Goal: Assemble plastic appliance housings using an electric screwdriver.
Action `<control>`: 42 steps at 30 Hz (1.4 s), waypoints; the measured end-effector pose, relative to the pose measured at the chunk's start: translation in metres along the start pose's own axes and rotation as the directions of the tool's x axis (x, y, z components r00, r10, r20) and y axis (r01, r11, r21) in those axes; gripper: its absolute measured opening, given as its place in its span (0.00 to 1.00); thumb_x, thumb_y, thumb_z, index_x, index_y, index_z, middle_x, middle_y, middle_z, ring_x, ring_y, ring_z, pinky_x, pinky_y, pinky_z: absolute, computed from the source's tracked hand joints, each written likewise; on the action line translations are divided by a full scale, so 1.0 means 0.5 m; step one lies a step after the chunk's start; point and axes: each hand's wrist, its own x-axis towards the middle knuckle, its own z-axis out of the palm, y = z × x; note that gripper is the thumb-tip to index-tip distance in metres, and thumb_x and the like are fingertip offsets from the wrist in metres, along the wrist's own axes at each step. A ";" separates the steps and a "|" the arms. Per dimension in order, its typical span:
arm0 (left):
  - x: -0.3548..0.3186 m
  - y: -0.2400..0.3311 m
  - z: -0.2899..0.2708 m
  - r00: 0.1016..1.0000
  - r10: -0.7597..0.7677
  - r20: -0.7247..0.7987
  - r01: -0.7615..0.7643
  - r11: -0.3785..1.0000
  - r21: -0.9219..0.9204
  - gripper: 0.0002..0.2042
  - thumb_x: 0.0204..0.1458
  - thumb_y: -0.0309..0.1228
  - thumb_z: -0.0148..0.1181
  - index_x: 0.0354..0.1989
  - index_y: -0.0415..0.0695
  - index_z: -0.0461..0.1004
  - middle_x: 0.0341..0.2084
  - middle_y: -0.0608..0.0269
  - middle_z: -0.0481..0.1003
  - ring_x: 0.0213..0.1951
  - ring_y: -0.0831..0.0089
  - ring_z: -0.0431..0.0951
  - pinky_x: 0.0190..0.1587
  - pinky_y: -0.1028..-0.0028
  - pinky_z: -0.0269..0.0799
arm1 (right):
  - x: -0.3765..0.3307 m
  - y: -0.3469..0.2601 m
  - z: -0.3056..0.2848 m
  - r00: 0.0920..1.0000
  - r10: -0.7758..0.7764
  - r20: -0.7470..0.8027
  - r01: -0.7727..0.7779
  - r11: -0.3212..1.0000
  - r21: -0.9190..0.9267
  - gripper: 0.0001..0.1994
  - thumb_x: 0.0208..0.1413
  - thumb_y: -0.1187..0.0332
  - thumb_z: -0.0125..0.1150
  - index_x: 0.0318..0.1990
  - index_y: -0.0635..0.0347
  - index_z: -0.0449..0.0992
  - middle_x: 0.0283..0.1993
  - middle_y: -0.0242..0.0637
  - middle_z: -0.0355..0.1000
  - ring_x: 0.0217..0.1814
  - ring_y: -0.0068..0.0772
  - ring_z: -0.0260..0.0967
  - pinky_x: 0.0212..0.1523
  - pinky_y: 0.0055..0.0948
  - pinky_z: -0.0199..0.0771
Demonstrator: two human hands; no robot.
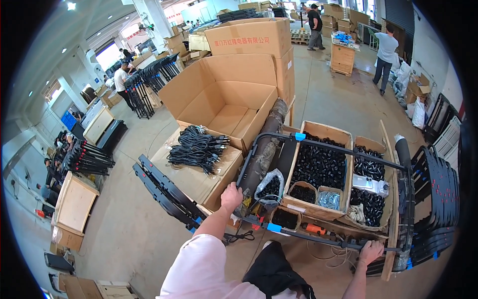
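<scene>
My left hand grips the near left corner of a large black metal frame that lies over boxes of parts. My right hand is closed on the frame's near rail at the right. Under the frame stands a cardboard box full of small black pieces, with smaller boxes and a clear bag of black parts beside my left hand. Blue tape marks sit on the frame's tube.
A bundle of black cables lies on a closed carton to the left. A big open cardboard box stands behind it. Black frames lean at the left and right. Several people work across the concrete floor.
</scene>
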 end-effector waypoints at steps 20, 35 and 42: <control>0.099 0.069 -0.207 0.860 0.114 0.497 -0.330 0.868 0.372 0.21 0.64 0.47 0.53 0.42 0.44 0.87 0.49 0.48 0.83 0.57 0.49 0.81 0.59 0.54 0.76 | -0.009 0.049 0.006 0.990 0.002 0.141 0.010 0.996 -0.090 0.16 0.64 0.62 0.51 0.37 0.61 0.83 0.50 0.37 0.78 0.61 0.43 0.69 0.73 0.48 0.55; 0.675 -0.230 -0.330 0.858 0.490 0.155 -0.514 0.812 0.275 0.20 0.65 0.41 0.43 0.44 0.44 0.83 0.51 0.52 0.81 0.56 0.52 0.78 0.62 0.55 0.72 | 0.016 -0.259 -0.047 0.959 -0.031 0.282 -0.046 0.964 0.261 0.09 0.55 0.66 0.66 0.34 0.63 0.80 0.32 0.48 0.78 0.40 0.57 0.74 0.52 0.53 0.69; 0.608 -0.267 -0.358 0.742 0.595 0.308 -0.669 0.686 0.286 0.17 0.66 0.40 0.43 0.37 0.47 0.80 0.43 0.56 0.81 0.53 0.53 0.79 0.54 0.53 0.73 | -0.045 -0.443 -0.033 0.907 0.031 0.420 -0.046 0.999 0.024 0.11 0.61 0.62 0.62 0.36 0.62 0.81 0.39 0.43 0.80 0.46 0.48 0.74 0.59 0.42 0.64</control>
